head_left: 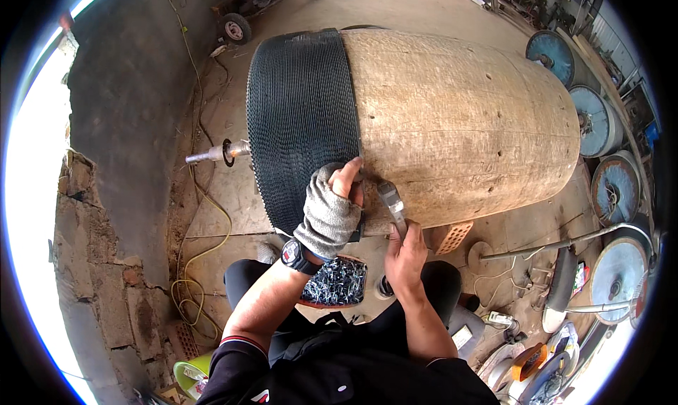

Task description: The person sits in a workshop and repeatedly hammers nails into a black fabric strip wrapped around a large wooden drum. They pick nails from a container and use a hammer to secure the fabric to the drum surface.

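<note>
A large pale wooden drum [452, 115] lies on its side in front of me. Black toothed strip [300, 101] is wound in close rows around its left end. My left hand [330, 211], in a grey fingerless knit glove, is at the strip's right edge, thumb and fingers pinched together. Whatever small thing sits between those fingertips is too small to make out. Just to the right, my right hand [407, 257] grips a hammer [392, 200] by its handle. The hammer's head is beside the left fingertips, near the wood.
Between my legs stands a container [328, 306] of small shiny metal pieces. A metal shaft [212, 154] sticks out of the drum's left end. Yellow cable [227, 221] trails along the wall. Blue-ended rollers [614, 189] line the right side, near a perforated brick [454, 237].
</note>
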A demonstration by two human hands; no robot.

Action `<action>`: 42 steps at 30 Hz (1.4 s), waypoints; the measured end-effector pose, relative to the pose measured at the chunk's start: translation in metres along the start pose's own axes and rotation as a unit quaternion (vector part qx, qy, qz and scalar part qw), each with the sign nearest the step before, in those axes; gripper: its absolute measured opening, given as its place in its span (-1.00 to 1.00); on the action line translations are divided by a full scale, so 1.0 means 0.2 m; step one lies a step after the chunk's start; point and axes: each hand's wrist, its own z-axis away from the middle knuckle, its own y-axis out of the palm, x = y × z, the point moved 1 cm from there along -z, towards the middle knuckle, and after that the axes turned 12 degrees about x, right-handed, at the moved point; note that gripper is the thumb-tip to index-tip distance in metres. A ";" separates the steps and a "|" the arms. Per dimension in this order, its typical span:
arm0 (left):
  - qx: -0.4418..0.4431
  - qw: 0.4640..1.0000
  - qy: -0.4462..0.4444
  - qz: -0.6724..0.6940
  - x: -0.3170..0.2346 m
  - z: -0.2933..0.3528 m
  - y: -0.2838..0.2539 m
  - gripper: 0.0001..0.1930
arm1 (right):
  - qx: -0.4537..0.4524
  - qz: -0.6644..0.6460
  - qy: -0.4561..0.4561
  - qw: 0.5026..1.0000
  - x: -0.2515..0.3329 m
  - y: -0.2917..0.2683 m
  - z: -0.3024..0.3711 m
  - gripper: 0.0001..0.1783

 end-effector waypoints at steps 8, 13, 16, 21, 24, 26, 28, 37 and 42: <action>0.055 0.996 -0.066 0.015 -0.04 -0.11 -0.05 -0.35 | 0.049 -0.074 0.026 0.996 0.05 -0.05 -0.03 -0.79; 0.041 0.989 -0.114 0.084 -0.05 -0.14 -0.08 -0.36 | 0.060 -0.106 0.014 0.992 0.09 -0.09 -0.07 -0.81; 0.049 0.987 -0.133 0.076 -0.06 -0.15 -0.06 -0.36 | 0.052 -0.097 -0.003 0.994 0.11 -0.10 -0.08 -0.80; 0.025 0.989 -0.135 -0.056 -0.08 -0.17 0.05 -0.37 | 0.059 -0.121 -0.001 0.991 0.15 -0.13 -0.12 -0.79; 0.027 0.990 -0.127 -0.047 -0.07 -0.17 0.06 -0.38 | 0.051 -0.067 -0.017 0.996 0.16 -0.14 -0.13 -0.79; 0.017 0.990 -0.119 -0.068 -0.09 -0.17 0.06 -0.39 | 0.077 -0.062 0.005 0.995 0.15 -0.14 -0.14 -0.80; 0.019 0.989 -0.123 -0.078 -0.09 -0.18 0.07 -0.36 | 0.061 -0.085 -0.006 0.994 0.18 -0.16 -0.15 -0.82; -0.039 0.997 -0.042 -0.052 -0.19 0.08 0.01 -0.09 | -0.007 -0.159 -0.032 0.987 0.13 -0.18 -0.10 -0.74; 0.291 0.951 -0.093 -0.048 -0.23 0.53 0.02 -0.61 | 0.152 0.006 0.042 0.988 0.13 -0.14 -0.15 -0.65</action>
